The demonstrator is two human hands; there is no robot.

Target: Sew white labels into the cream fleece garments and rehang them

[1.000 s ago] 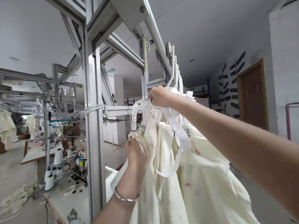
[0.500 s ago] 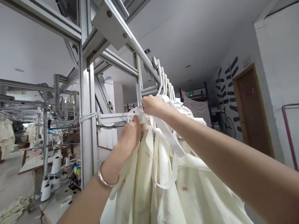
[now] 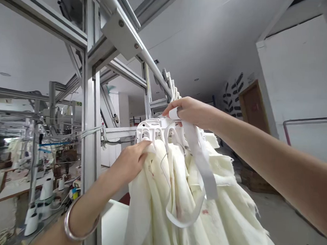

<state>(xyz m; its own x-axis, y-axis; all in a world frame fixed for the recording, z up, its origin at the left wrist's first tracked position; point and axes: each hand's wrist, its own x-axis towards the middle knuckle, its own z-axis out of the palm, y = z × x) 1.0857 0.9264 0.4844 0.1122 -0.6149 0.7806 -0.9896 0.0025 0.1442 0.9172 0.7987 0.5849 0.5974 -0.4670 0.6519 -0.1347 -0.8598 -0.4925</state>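
Cream fabric pieces, some with small reddish marks, hang from the clips of a white plastic hanger. At the hanger's left end, my left hand is closed, thumb and fingers pinching the top edge of the leftmost piece just under the clip. My right hand is above the hanger's middle, its fingers closed round a white flat band. From that hand the band drops in a long loop in front of the fabric. The right fingertips partly hide the hanger's upper bar.
More white hanger hooks line a sloping metal rail. An aluminium post stands close on the left. Beyond it are a sewing table and thread cones. A brown door is in the far wall.
My left hand has come down from the hanger's end to the fabric edge. My right hand has shifted right with the white band, which hangs lower. The view has turned slightly right.
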